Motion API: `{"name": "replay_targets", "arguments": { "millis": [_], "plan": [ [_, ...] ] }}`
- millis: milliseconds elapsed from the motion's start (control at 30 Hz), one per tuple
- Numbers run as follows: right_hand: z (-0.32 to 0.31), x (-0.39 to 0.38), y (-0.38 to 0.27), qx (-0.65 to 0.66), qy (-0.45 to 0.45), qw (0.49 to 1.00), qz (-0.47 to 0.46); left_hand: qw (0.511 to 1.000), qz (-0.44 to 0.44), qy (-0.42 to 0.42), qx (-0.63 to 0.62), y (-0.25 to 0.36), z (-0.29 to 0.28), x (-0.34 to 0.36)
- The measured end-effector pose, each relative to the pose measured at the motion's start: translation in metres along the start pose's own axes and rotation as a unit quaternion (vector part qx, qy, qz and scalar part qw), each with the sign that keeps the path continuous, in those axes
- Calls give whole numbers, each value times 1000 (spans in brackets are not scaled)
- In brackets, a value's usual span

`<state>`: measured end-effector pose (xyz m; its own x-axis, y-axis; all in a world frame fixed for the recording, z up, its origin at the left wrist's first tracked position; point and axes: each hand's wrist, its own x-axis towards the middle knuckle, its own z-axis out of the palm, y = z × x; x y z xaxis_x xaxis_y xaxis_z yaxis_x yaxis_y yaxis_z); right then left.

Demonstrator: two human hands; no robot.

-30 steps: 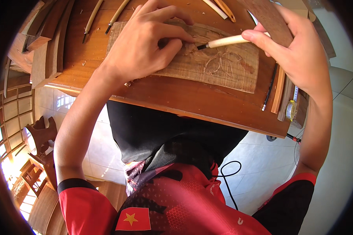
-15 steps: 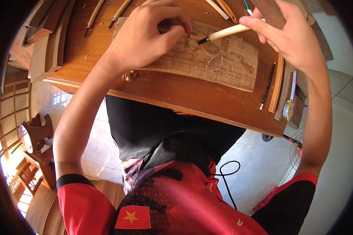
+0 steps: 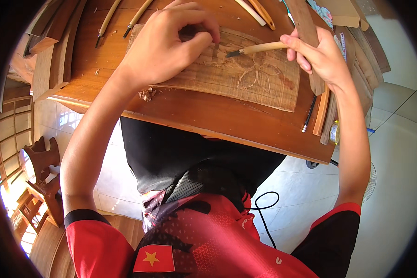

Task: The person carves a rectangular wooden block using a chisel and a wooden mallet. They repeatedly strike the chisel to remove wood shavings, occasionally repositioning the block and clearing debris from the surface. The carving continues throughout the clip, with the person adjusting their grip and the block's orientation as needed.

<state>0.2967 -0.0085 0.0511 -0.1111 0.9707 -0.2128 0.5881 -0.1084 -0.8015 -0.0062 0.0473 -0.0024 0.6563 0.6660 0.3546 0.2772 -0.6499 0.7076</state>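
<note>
A brown wooden board point(image 3: 227, 88) with a flower-like pattern carved into it lies across the table. My right hand point(image 3: 322, 58) is closed around a carving chisel point(image 3: 264, 47) and a dark wooden bar point(image 3: 306, 23). The chisel has a pale round handle, and its dark blade points left, over or on the carving; contact is hard to tell. Over the board's left part rests my left hand point(image 3: 164, 51), fingers curled and thumb bent toward them. Whatever may be in its fingertips is hidden. Small wood shavings point(image 3: 147, 94) lie by my left wrist.
Two more chisels point(image 3: 136, 18) lie at the table's far left, beside stacked wood pieces point(image 3: 55, 60). A pencil point(image 3: 309, 115), a wooden strip point(image 3: 322, 113) and a tape measure point(image 3: 334, 133) are at the right edge. A white stick point(image 3: 251, 12) and an orange-brown handle point(image 3: 263, 14) lie at the back.
My right hand has moved left and slightly down with the chisel and bar; the bar's lower end now shows below the hand. My left hand stays over the board with its fingers curled.
</note>
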Motion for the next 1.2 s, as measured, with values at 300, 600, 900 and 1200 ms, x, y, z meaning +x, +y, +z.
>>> {"name": "replay_targets", "arguments": {
  "millis": [300, 600, 900, 1200],
  "plan": [
    [18, -30, 12, 70, 43, 997, -9, 1000, -3, -21, 20, -3, 0, -1],
    [36, -53, -7, 48, 141, 989, 23, 998, 31, -17, 43, -6, 1, -2],
    [36, -51, -8, 71, 117, 990, 22, 1000, 14, -18, 0, -5, 3, -1],
    [24, -51, -41, -100, 127, 987, 11, 1000, 7, -14, -11, 0, 0, 0]
  ]
}}
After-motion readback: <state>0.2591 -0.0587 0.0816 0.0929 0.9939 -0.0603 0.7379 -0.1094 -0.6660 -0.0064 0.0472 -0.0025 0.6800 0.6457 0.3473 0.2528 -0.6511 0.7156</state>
